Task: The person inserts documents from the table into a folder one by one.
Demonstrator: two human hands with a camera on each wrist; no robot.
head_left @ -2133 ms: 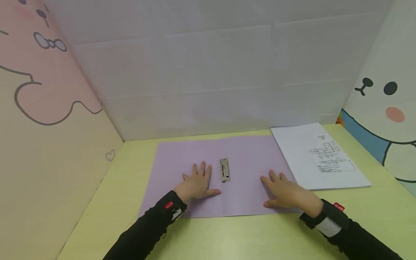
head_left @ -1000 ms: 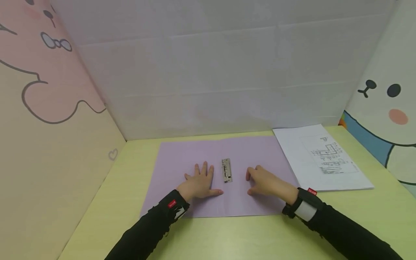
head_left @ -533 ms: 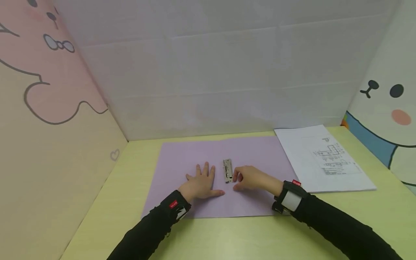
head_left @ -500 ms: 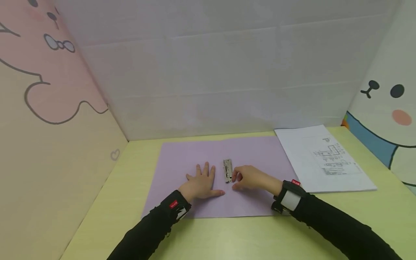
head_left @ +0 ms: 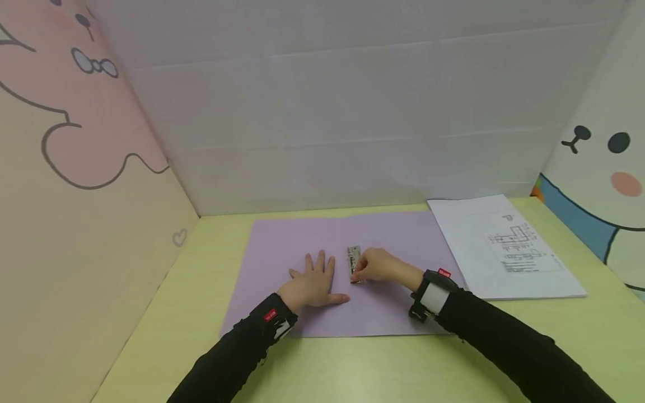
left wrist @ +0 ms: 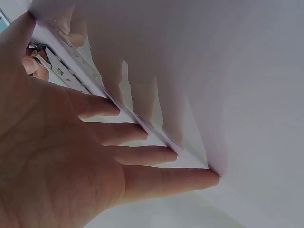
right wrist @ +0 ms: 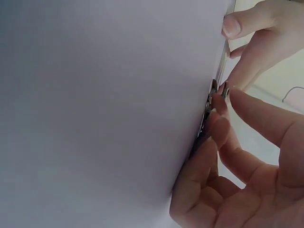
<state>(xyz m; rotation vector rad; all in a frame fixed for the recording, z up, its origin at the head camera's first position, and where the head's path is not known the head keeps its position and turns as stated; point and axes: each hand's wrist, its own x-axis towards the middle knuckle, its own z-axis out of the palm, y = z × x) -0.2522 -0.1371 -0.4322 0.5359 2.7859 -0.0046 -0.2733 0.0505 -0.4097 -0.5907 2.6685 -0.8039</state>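
An open purple folder [head_left: 403,232] lies flat, and a narrow silver metal folder clip [head_left: 353,257] is fixed along its middle. My left hand [head_left: 308,286] rests palm down on the folder's left half, fingers spread, thumb toward the clip. At the clip's near end, my right hand [head_left: 380,265] pinches the metal between curled fingers and thumb. The right wrist view has a small metal lever [right wrist: 225,90] between thumb and fingertip. In the left wrist view, the clip's lever [left wrist: 43,59] is tilted up from its plate [left wrist: 66,72].
A stack of white paper [head_left: 461,246] with a printed line drawing overlaps the folder's right edge. The pale yellow table [head_left: 353,366] is closed in by a white back panel [head_left: 302,123] and side walls with cartoon pictures.
My right hand has moved left from the folder's right side to the clip, curled its fingers and taken hold of the near end. The left hand has stayed in place.
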